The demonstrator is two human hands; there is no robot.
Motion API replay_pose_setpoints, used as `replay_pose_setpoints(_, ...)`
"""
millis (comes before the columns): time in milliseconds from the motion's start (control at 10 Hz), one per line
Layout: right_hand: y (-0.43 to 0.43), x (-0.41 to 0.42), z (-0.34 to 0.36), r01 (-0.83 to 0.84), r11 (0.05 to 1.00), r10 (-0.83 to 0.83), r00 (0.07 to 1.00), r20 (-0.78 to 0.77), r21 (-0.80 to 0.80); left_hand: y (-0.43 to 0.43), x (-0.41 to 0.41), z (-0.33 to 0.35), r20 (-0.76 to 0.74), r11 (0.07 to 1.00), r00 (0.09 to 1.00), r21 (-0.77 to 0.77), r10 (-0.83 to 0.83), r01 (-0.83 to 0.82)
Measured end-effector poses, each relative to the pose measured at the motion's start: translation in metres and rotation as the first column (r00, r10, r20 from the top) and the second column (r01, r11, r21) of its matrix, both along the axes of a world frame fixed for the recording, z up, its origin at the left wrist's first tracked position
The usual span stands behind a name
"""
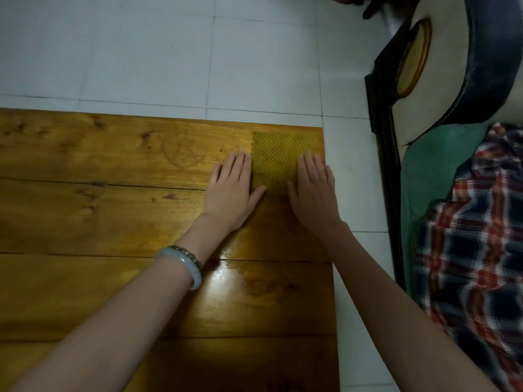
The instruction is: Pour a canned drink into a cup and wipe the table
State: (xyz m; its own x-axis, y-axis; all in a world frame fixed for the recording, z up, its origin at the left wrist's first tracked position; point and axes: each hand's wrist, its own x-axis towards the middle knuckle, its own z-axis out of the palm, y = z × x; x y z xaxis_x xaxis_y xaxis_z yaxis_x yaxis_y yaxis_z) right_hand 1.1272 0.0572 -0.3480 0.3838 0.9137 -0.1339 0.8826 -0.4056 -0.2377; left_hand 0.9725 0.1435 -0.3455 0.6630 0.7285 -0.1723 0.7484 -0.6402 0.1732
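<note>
Here, a folded yellow-green cloth (276, 157) is seen lying flat at the far right corner of the wooden surface (99, 222), its edges close to the rim. It is flanked by both hands, each laid flat with fingers straight and nothing gripped. The left hand (230, 190) rests on the wood just beside the cloth, with the thumb touching its near edge. The right hand (312, 190) lies over the cloth's right border. Neither can nor cup is in view.

A glossy patch (226, 274) is visible nearer the body; whether it is leftover liquid or only reflected light cannot be told. If it is wet, a streak could be left behind should the wiping be ended now. Because the cloth sits so near the corner, it could be pushed over the rim onto the tiled floor (141, 52) by a careless sweep. Being pressed only by flat palms, it could also be slid askew or unfolded.
</note>
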Motion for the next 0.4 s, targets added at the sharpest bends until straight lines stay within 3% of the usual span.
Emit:
replay_pose_setpoints(100,-0.013,-0.042,0.031,-0.118,0.993,0.118,0.992,-0.031,0.006,-0.020,-0.041,0.034,-0.007,0.997,0.998,-0.046,0.055,-0.055)
replay_pose_setpoints(200,-0.030,-0.100,0.072,-0.269,0.956,0.256,0.960,-0.111,-0.119,-0.051,-0.103,0.077,-0.049,0.984,0.989,-0.101,0.142,-0.147)
replay_pose_setpoints(400,-0.047,-0.221,0.180,-0.553,0.802,0.515,0.832,-0.207,-0.225,-0.104,-0.247,0.170,-0.029,0.943,0.946,0.096,0.323,-0.319)
